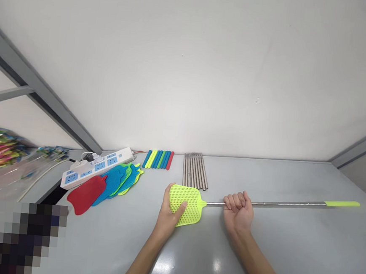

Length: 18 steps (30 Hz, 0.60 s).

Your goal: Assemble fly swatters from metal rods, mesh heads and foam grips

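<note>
A fly swatter with a yellow-green perforated head [189, 205] lies across in front of me, its metal rod [275, 204] drawn out long to the right. At the far end of the rod sits a yellow-green handle grip [342, 203]. My left hand [169, 214] grips the swatter head at its left side, thumb on top and fingers behind it. My right hand [238, 211] is closed around the rod a little right of the head, palm turned up.
Several metal rods [195, 171] lie side by side at the back, left of them several coloured grips [158, 159]. Loose swatter heads [86, 193] overlap beside a white power strip [98, 167]. Plastic-bagged items [1, 152] are at the far left. A wall [207, 71] bounds the table [288, 246].
</note>
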### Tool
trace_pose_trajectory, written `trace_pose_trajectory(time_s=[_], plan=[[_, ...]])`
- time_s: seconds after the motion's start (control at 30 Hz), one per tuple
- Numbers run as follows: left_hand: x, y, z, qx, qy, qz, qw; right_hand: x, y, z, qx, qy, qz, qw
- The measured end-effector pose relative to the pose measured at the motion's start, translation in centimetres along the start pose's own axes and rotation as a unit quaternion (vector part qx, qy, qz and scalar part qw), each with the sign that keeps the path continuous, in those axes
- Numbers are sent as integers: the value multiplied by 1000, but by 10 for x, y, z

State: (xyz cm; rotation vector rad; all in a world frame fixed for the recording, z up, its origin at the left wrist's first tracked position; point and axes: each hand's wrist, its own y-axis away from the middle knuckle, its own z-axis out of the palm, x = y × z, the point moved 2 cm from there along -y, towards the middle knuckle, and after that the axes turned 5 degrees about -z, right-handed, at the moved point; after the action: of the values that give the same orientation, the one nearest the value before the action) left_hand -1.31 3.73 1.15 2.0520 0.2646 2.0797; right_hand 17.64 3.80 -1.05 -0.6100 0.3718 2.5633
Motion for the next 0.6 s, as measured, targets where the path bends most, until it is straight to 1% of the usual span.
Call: trace_pose_trajectory(time_s=[0.13, 0.23, 0.4, 0.6], plan=[[-2, 3, 5, 13, 3, 20, 1000, 11, 8, 1, -9, 10, 25, 1000], [-2, 4, 5, -9, 3, 21, 1000, 14, 10, 2, -2, 6, 40, 999], [-1, 4, 5, -14, 19, 15, 1000, 10, 7, 5, 5, -20, 72, 997], [-1, 2, 5, 13, 62, 25, 998, -2, -2, 12, -32, -31, 127, 991]])
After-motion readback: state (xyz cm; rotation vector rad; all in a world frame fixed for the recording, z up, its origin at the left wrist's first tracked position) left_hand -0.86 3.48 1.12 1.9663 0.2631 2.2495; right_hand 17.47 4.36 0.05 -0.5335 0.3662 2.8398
